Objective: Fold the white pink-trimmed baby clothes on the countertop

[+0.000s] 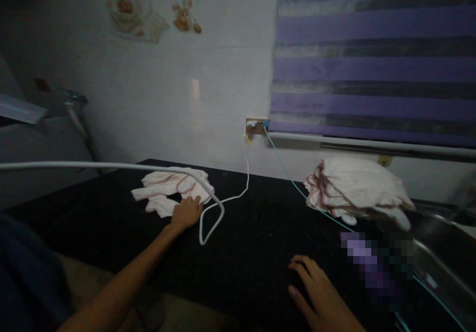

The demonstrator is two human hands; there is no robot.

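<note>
My left hand (187, 212) reaches over the black countertop to a loose pile of white cloth gloves (163, 191) with reddish edging. Its fingers are curled onto the near right side of the pile, and their tips are partly hidden. To the right, my right hand (316, 290) hovers over or rests on the black surface, its thumb and fingers apart and nothing in it. A thicker stack of white gloves (360, 180), also edged in red, lies at the back right, beyond my right hand.
A white cable (219, 213) loops across in front of the left pile. One thin teal cable (290, 175) runs from the wall socket (256, 125) past the stack. A metal sink (442, 252) is at right, near a blurred-out purple object (366, 260). Black countertop (245, 252) lies between the hands.
</note>
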